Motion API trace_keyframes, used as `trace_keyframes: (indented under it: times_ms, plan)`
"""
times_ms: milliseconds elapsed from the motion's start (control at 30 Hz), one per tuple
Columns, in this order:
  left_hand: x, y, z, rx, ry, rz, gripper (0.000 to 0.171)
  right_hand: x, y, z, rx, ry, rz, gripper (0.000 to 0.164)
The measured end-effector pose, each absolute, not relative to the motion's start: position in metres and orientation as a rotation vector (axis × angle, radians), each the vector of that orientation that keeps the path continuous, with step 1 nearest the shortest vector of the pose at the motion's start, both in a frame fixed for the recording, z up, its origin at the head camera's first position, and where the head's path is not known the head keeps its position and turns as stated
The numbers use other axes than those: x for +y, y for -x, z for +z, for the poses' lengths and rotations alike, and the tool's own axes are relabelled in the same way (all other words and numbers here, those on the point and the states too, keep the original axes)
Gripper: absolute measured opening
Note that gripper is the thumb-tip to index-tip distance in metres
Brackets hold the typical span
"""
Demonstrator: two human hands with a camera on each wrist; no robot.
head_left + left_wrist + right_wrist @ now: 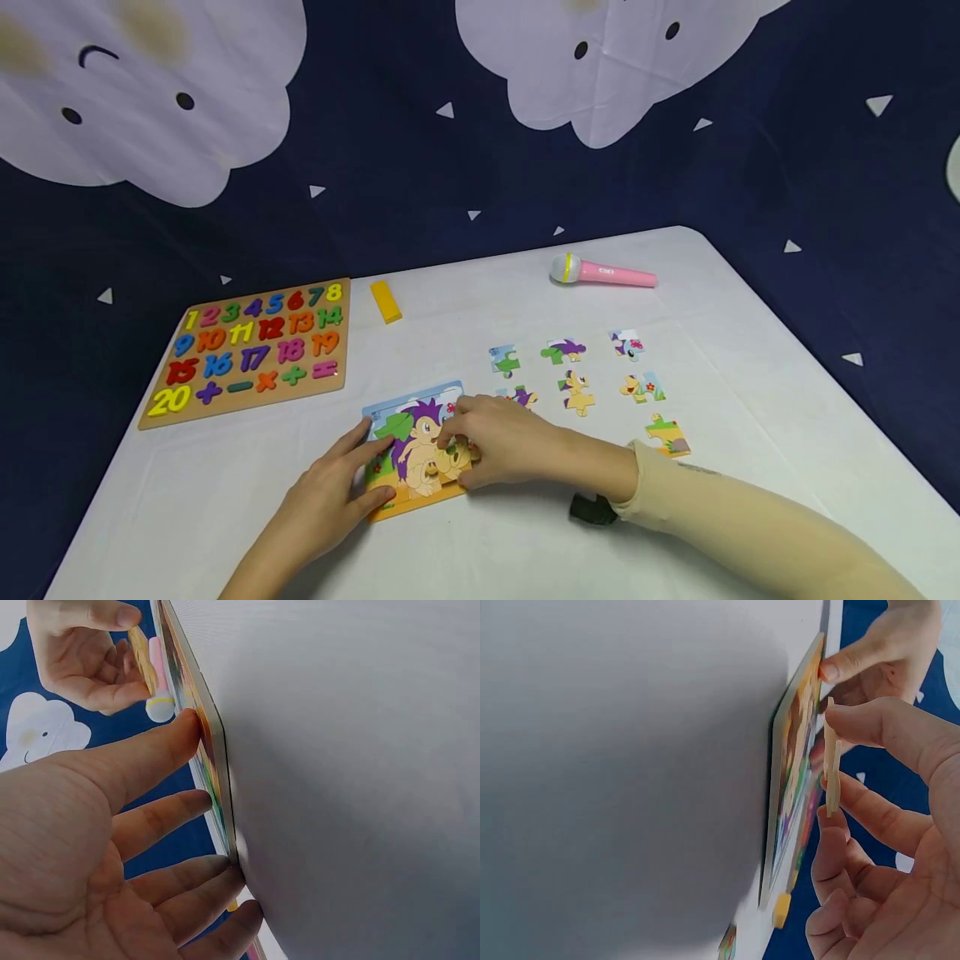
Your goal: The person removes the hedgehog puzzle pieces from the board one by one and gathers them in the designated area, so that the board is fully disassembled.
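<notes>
A jigsaw board with a purple-haired cartoon hedgehog picture lies on the table. My left hand rests along its left side; in the left wrist view its thumb and fairly straight fingers touch the board's edge and face. Above the right part of the board, my right hand pinches a thin jigsaw piece between thumb and fingertips. Seen edge-on in the right wrist view, this piece is apart from the board, and its picture is mostly hidden. Several loose jigsaw pieces lie right of the board, one partly behind my right hand.
A wooden number board with coloured numerals sits at the left, a yellow block beside it. Toward the back right lies a pink toy microphone. Something dark shows under my right wrist. A dark blue patterned cloth hangs behind the table.
</notes>
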State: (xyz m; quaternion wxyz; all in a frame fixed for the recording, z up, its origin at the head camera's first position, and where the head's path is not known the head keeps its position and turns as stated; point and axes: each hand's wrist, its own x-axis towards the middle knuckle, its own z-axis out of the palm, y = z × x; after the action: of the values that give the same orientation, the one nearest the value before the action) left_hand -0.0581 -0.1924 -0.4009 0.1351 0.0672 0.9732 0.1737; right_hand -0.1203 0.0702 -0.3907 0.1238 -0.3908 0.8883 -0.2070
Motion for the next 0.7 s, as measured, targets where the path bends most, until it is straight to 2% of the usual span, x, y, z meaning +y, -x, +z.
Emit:
trace_keyframes:
  times_ms: [200,500,700]
  plan:
    - [-0.193,0.057,-0.401,2.821,-0.189,0.484,0.069,0.09,0.121,-0.388,2.609,1.068,-0.662,0.038]
    - [-0.201,0.057,-0.401,2.779,-0.124,0.52,0.092,0.123,0.12,-0.387,2.661,1.022,-0.705,0.036]
    - [-0.204,0.057,-0.403,2.772,-0.129,0.512,0.094,0.149,0.117,-0.389,2.677,0.957,-0.721,0.036]
